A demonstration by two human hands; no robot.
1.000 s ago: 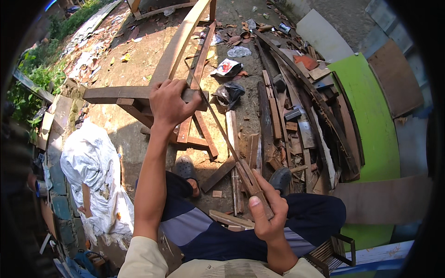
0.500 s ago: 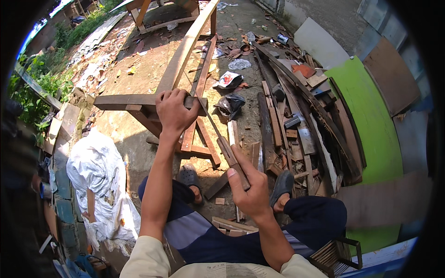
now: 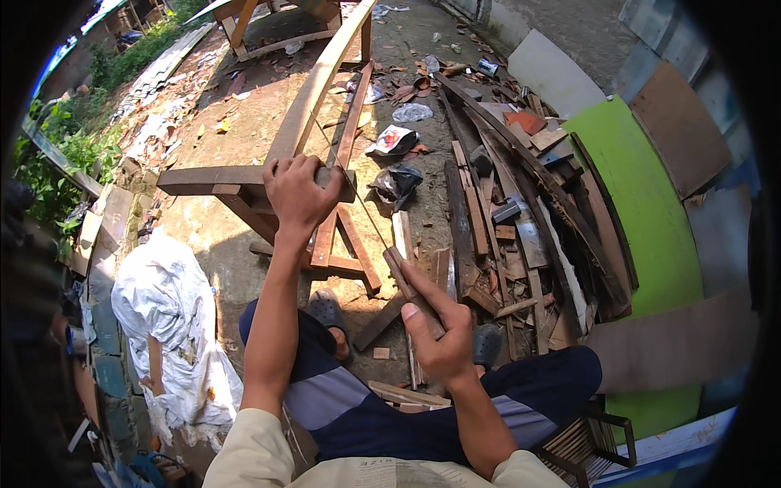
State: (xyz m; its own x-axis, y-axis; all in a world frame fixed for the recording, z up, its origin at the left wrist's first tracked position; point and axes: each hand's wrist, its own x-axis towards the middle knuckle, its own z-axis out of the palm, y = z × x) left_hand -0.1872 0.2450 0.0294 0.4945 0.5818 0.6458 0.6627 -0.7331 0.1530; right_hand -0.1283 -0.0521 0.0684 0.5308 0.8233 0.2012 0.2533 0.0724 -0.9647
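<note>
My left hand (image 3: pixel 301 193) grips the dark crosswise wooden beam (image 3: pixel 210 179) near its right end, fingers over the top. My right hand (image 3: pixel 443 335) is closed round the wooden handle of a handsaw (image 3: pixel 397 264). The saw's narrow blade, seen almost edge-on, runs forward past the beam's right end, beside my left thumb. Whether its teeth touch the wood is hard to make out. A long pale plank (image 3: pixel 307 110) extends away from the beam, which stands on wooden legs (image 3: pixel 324 237).
Stacked old boards (image 3: pixel 521 211) lie to the right, beside a green panel (image 3: pixel 639 183). A white sack (image 3: pixel 167 297) is at left. Crumpled plastic bags (image 3: pixel 397 184) litter the ground ahead. Wood offcuts (image 3: pixel 407 394) lie between my feet, and a slatted wooden seat (image 3: pixel 582 447) shows at lower right.
My right hand has drawn the saw slightly back toward me, and more blade shows. My left hand keeps its hold on the beam. My right foot has shifted back a little.
</note>
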